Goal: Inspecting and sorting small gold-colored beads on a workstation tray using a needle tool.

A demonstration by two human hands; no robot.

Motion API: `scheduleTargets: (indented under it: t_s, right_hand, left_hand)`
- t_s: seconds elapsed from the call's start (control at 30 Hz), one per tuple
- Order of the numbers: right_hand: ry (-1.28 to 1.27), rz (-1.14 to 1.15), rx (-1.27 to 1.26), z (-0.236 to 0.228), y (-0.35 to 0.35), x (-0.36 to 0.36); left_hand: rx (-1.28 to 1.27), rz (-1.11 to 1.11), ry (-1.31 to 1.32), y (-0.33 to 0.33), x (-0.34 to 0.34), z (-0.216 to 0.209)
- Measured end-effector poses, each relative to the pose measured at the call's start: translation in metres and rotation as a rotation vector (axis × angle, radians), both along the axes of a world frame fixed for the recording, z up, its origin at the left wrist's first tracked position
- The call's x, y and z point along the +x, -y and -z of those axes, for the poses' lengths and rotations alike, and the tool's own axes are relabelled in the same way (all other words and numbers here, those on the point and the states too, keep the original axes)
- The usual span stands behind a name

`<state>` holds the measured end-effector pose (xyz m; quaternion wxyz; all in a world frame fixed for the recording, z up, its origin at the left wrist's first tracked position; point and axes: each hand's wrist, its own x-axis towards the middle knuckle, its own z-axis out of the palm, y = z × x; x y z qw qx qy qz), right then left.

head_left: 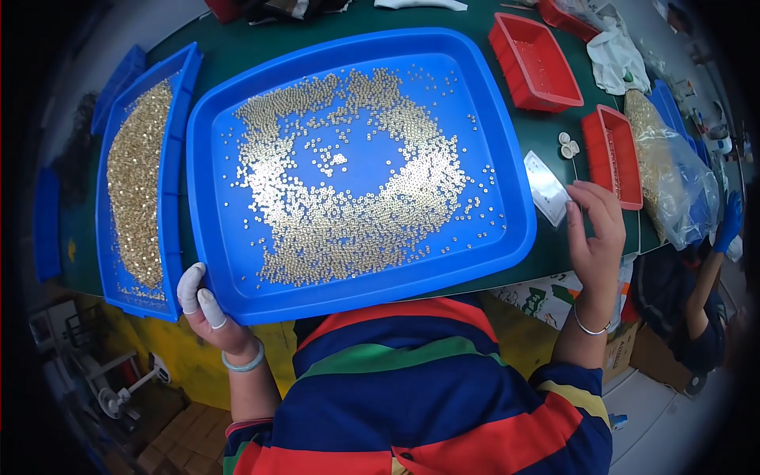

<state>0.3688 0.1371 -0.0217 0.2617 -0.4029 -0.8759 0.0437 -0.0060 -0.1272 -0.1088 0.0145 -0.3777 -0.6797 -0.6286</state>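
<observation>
A large blue tray lies in front of me, with many small gold-coloured bead-like pieces spread in a rough ring. My left hand, with pale finger cots on its fingers, is closed at the tray's near left corner. To the tray's right, my right hand has thumb and forefinger drawn close together at the edge of a white card-like packet. A thin rod shows just above those fingertips; what the fingers hold, I cannot make out.
At left stands a narrow blue bin heaped with gold pieces. Two red bins stand at right, near small round pale pieces and a clear bag of gold pieces. Another person's blue-gloved hand is at far right.
</observation>
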Motion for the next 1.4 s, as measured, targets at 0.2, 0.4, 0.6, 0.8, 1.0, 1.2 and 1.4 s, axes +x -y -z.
scheduleTargets:
  t_s: [0.2,0.4,0.6,0.8,1.0,1.2,1.4]
  right_hand:
    - [0.154,0.325,0.008,0.018,0.021,0.033]
    - [0.186,0.537,-0.083,0.030,0.026,0.040]
    - [0.233,0.597,-0.307,0.029,0.027,0.040]
    - [0.323,0.658,-0.260,0.030,0.047,0.020]
    - [0.002,0.534,-0.270,0.034,0.062,0.018]
    - [-0.562,0.112,-0.661,0.012,0.072,-0.017]
    - [-0.916,-0.382,-0.792,0.031,0.059,-0.017]
  left_hand:
    - [-0.082,0.017,0.234,-0.001,-0.006,-0.026]
    - [-0.216,0.108,0.438,-0.012,-0.011,-0.043]
    - [-0.278,0.170,0.415,0.001,-0.026,-0.031]
    - [-0.313,0.229,0.396,0.014,-0.052,-0.019]
    - [-0.270,0.210,0.397,0.009,-0.062,-0.005]
    - [-0.235,0.189,0.376,0.004,-0.072,0.003]
    - [-0.226,0.177,0.399,-0.001,-0.076,0.010]
